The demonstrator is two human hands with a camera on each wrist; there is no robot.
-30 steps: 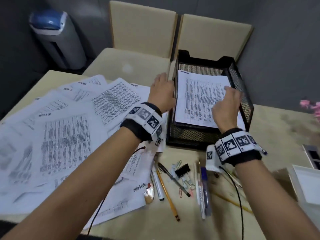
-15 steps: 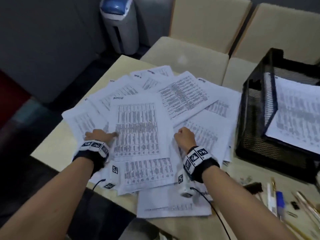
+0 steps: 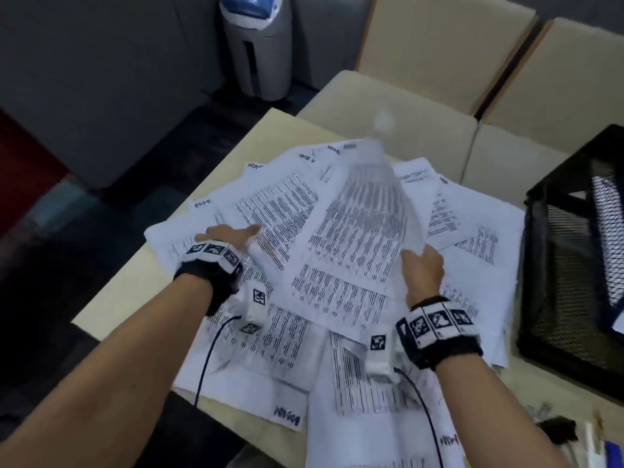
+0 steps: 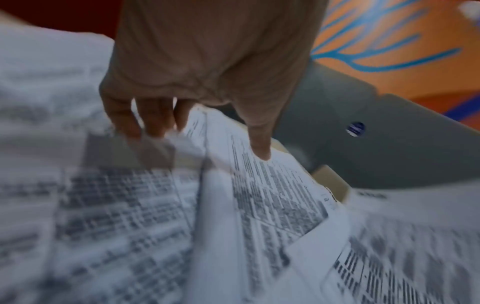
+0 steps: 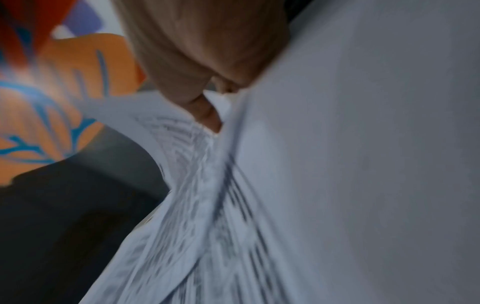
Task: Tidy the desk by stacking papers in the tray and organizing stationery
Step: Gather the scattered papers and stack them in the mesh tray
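Many printed sheets [image 3: 472,251] lie fanned over the desk [image 3: 111,298]. My right hand [image 3: 420,268] pinches the right edge of the top sheet [image 3: 358,238], which curls up off the pile; in the right wrist view the thumb and fingers [image 5: 207,111] close on that blurred sheet [image 5: 363,164]. My left hand [image 3: 233,239] holds the left side of the pile, fingers [image 4: 145,123] tucked under a sheet edge [image 4: 259,185] and thumb on top. The black mesh tray [image 3: 557,265] stands at the right with a printed sheet [image 3: 607,231] in it.
A black binder clip [image 3: 557,430] and pens [image 3: 594,444] lie at the bottom right. Beige chairs [image 3: 388,130] stand behind the desk, and a grey bin with a blue lid [image 3: 256,45] is on the floor. The desk's left edge is close to my left wrist.
Both hands left the tray and came to the scattered pile. Since half a second ago, the right hand has lifted the top sheet's right edge so it curls upward.
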